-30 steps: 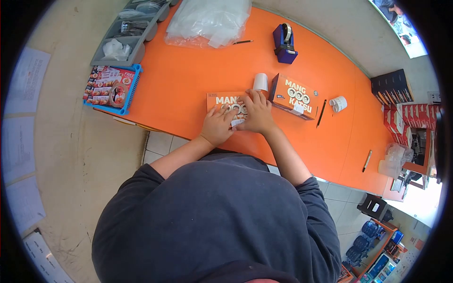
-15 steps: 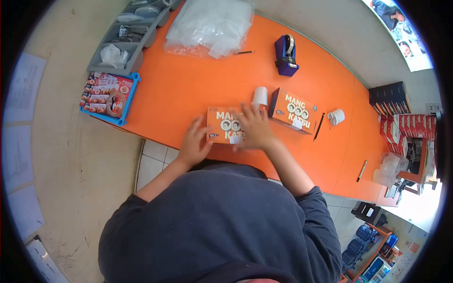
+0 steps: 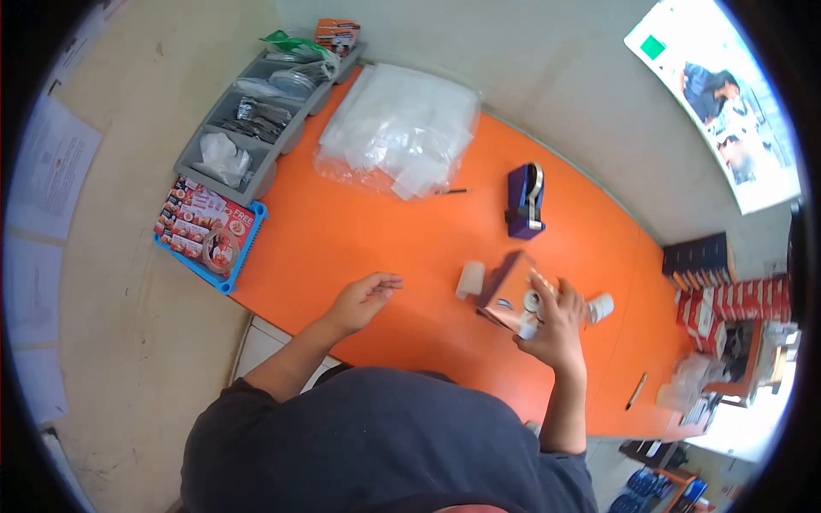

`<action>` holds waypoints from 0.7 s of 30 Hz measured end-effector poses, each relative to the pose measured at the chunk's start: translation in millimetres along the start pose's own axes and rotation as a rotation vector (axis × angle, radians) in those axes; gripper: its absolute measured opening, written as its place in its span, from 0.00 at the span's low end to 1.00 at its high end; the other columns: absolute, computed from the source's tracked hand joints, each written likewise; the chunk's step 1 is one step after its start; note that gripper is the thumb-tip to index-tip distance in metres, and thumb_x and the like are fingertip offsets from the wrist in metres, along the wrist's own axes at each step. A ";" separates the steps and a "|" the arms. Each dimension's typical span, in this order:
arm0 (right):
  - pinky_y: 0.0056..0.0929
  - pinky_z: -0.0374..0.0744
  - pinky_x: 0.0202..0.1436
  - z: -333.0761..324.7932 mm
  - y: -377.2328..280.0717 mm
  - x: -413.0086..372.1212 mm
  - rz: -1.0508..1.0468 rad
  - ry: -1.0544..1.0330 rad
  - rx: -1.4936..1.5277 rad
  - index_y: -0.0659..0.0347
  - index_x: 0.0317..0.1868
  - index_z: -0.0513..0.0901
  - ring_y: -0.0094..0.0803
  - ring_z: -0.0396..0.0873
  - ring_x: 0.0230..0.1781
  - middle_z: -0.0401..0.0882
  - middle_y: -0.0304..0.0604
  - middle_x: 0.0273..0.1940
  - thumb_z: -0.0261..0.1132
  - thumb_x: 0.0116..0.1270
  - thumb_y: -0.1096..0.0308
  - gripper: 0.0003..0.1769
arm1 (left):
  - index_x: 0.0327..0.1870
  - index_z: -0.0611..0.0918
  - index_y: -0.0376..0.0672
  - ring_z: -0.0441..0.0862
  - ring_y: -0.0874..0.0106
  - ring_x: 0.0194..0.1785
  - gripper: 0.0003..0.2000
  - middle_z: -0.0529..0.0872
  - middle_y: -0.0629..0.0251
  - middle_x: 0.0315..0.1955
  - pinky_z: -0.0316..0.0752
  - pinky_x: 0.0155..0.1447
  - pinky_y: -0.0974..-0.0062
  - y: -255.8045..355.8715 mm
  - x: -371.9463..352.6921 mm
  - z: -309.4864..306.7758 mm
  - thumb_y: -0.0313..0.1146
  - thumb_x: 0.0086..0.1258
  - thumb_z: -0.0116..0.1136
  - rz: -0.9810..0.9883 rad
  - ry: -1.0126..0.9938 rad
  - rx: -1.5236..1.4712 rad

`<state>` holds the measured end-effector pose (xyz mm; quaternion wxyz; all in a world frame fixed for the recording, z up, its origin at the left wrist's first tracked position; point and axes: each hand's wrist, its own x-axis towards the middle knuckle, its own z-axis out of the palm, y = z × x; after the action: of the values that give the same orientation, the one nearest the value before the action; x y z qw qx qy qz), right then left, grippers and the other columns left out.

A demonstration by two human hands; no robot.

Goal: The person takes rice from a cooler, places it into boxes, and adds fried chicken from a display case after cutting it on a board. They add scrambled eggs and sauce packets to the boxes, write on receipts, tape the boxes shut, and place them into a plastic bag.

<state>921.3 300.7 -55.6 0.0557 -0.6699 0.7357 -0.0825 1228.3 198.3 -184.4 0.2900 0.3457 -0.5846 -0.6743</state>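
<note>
My right hand point(image 3: 556, 329) grips an orange and brown printed box point(image 3: 510, 295) over the right half of the table, its fingers across the lettered face. The box is tilted and blurred; whether a second box lies beneath cannot be made out. Close to its left side is a white cylinder point(image 3: 470, 280). Another white roll point(image 3: 600, 308) lies just right of the hand. My left hand point(image 3: 363, 303) hovers above the table's front part, fingers stretched out and holding nothing.
On the orange table point(image 3: 342, 248) are a plastic-wrapped white stack point(image 3: 402, 120), a purple tape dispenser point(image 3: 524, 201) and a marker point(image 3: 636, 391). A grey compartment tray point(image 3: 278, 162) and a blue basket point(image 3: 248, 256) line the left edge. Red boxes point(image 3: 744, 301) stand at the right.
The view has tilted upward. My right hand has moved right, from the nearer box to where the other box stood. My left hand has come away from the nearer box, whose former place is bare.
</note>
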 end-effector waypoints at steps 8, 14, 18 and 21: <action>0.47 0.67 0.59 -14.2 6.7 92.3 -0.066 -0.255 0.130 0.53 0.61 0.69 0.52 0.60 0.64 0.59 0.55 0.64 0.75 0.45 0.59 0.41 | 0.53 0.74 0.35 0.75 0.70 0.54 0.13 0.79 0.59 0.49 0.67 0.60 0.73 -3.7 49.7 -13.9 0.25 0.69 0.45 0.021 0.051 -0.013; 0.34 0.76 0.46 97.3 -97.0 250.8 -0.408 -0.162 0.379 0.65 0.40 0.79 0.42 0.79 0.43 0.80 0.48 0.41 0.68 0.55 0.64 0.16 | 0.50 0.75 0.35 0.75 0.72 0.54 0.11 0.79 0.62 0.47 0.67 0.60 0.73 -20.8 77.8 -23.2 0.24 0.69 0.46 0.103 0.187 -0.158; 0.38 0.76 0.45 184.0 -123.9 321.0 -0.423 0.061 0.010 0.63 0.37 0.79 0.45 0.77 0.42 0.79 0.50 0.40 0.69 0.50 0.61 0.17 | 0.50 0.75 0.36 0.74 0.73 0.54 0.11 0.79 0.63 0.47 0.67 0.59 0.75 -1.1 77.5 -42.4 0.25 0.69 0.46 0.102 0.267 -0.071; 0.40 0.75 0.44 191.3 -112.2 344.9 -0.370 -0.095 0.082 0.60 0.37 0.78 0.45 0.76 0.42 0.78 0.50 0.39 0.69 0.48 0.61 0.17 | 0.49 0.76 0.37 0.75 0.74 0.51 0.11 0.80 0.64 0.45 0.69 0.56 0.77 -7.9 88.1 -67.2 0.27 0.68 0.49 0.181 0.404 0.020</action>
<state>1034.6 -61.3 -211.2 0.1016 -0.7941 0.5925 -0.0893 1230.3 89.9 -208.6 0.4572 0.4225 -0.5501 -0.5566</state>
